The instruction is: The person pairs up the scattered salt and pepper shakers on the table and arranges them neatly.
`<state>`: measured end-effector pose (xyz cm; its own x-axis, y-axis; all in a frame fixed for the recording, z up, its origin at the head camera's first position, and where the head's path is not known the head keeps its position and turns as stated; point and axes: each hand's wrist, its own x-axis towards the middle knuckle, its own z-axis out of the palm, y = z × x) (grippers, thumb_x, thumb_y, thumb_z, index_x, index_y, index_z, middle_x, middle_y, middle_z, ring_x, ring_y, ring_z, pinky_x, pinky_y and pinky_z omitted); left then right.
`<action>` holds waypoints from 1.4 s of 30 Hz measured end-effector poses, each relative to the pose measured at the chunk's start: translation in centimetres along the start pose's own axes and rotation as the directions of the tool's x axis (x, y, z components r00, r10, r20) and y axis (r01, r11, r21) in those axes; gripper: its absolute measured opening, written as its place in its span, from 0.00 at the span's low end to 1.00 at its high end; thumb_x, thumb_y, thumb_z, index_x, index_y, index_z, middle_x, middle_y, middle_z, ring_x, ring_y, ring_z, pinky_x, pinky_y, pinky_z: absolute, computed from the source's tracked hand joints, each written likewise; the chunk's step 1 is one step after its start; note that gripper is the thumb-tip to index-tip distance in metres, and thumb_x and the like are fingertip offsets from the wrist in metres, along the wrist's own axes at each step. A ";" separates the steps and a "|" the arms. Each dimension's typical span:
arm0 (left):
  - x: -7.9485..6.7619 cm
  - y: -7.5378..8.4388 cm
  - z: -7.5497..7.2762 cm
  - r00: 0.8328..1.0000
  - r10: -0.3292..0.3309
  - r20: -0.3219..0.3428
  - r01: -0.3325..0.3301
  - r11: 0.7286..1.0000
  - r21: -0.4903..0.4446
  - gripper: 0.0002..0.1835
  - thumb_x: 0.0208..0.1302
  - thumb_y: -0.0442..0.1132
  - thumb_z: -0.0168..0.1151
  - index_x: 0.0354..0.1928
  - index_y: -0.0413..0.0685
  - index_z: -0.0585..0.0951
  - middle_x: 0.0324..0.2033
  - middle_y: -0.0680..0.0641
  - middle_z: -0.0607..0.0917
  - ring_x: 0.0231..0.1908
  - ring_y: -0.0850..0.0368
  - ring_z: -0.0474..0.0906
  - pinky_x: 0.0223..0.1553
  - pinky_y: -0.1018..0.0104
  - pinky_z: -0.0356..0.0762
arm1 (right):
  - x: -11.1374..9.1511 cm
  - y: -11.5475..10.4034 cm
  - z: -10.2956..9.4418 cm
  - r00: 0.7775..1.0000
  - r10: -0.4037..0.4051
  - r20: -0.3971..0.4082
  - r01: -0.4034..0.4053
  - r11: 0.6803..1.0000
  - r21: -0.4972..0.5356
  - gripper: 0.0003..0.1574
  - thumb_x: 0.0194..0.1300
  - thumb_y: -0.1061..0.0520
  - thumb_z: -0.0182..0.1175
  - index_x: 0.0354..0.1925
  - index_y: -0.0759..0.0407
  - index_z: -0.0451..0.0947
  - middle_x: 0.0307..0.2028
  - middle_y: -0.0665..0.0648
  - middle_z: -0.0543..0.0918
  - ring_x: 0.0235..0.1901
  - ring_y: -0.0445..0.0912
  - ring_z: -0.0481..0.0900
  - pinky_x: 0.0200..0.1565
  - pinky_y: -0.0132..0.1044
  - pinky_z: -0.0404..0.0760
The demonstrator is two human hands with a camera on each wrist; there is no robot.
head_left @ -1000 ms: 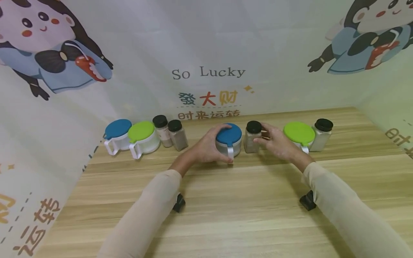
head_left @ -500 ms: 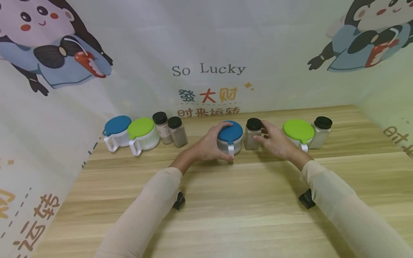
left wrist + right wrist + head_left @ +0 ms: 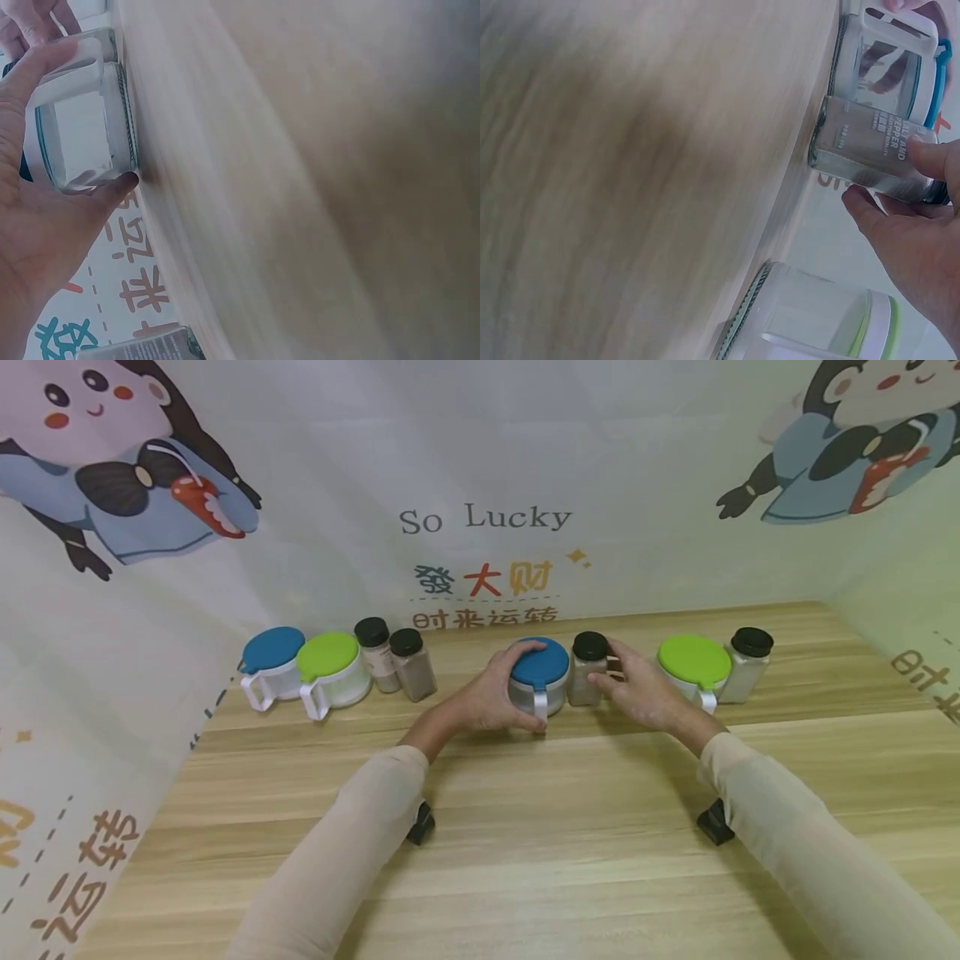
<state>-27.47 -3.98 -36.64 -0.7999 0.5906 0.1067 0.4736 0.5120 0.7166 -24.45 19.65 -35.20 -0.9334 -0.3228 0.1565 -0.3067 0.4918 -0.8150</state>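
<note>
In the head view, my left hand point(image 3: 491, 697) grips a glass seasoning jar with a blue lid point(image 3: 542, 662), its white handle facing me. The left wrist view has thumb and fingers spread around that jar point(image 3: 75, 139), which stands upright on the table. Just to its right is a spice bottle with a black cap point(image 3: 585, 681). My right hand point(image 3: 641, 689) holds this bottle between thumb and fingers. "Salt and pepper" lettering shows on the bottle point(image 3: 859, 139) in the right wrist view. Jar and bottle stand side by side, seemingly touching.
A green-lidded jar point(image 3: 693, 662) and another black-capped bottle point(image 3: 746, 668) stand to the right. At the left are a blue-lidded jar point(image 3: 273, 652), a green-lidded jar point(image 3: 330, 660) and two black-capped bottles point(image 3: 412, 668). A printed cloth point(image 3: 637, 485) hangs behind the wooden table point(image 3: 555, 843).
My left hand has shifted the blue-lidded jar slightly right, closing the gap to the spice bottle. My right hand has stayed on the bottle. The head view has tilted a little.
</note>
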 end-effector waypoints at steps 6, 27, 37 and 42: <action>0.1 -0.1 0.1 1.000 0.008 -0.004 -0.008 1.000 0.008 0.56 0.35 0.47 0.77 0.65 0.73 0.51 0.58 0.45 0.58 0.56 0.51 0.58 0.53 0.51 0.63 | -0.1 -0.2 -0.1 1.000 0.010 0.008 -0.009 0.998 -0.056 0.36 0.66 0.60 0.52 0.67 0.61 0.50 0.62 0.67 0.60 0.57 0.59 0.64 0.51 0.47 0.69; -2.1 2.0 -1.9 0.994 0.037 -0.103 -0.035 0.999 0.022 0.54 0.39 0.56 0.72 0.65 0.85 0.46 0.67 0.55 0.31 0.66 0.47 0.36 0.54 0.39 0.54 | -0.3 -2.5 -1.6 0.990 -0.066 -0.126 0.071 0.997 0.032 0.36 0.62 0.48 0.58 0.63 0.60 0.59 0.62 0.56 0.60 0.62 0.50 0.54 0.61 0.47 0.53; -4.2 2.1 -3.2 0.975 0.172 -0.144 -0.153 0.979 0.131 0.48 0.51 0.48 0.67 0.68 0.72 0.45 0.67 0.54 0.40 0.65 0.58 0.36 0.56 0.42 0.53 | -0.1 -4.6 -1.0 0.988 -0.084 -0.130 0.088 0.996 0.032 0.36 0.62 0.38 0.52 0.63 0.53 0.61 0.62 0.53 0.59 0.62 0.48 0.56 0.57 0.49 0.59; -6.2 1.6 -4.4 0.948 0.226 -0.223 -0.192 0.967 0.166 0.44 0.53 0.42 0.66 0.67 0.65 0.51 0.66 0.55 0.47 0.65 0.59 0.41 0.58 0.47 0.51 | 0.4 -5.8 -0.7 0.977 -0.126 -0.172 0.117 0.991 -0.059 0.35 0.62 0.36 0.50 0.62 0.49 0.62 0.63 0.49 0.59 0.62 0.44 0.53 0.58 0.51 0.56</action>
<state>-23.37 -9.58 -33.13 -0.7336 0.5369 0.4167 0.6726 0.4854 0.5586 -23.16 17.24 -29.96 -0.9055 -0.2378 0.3514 -0.4242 0.4977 -0.7565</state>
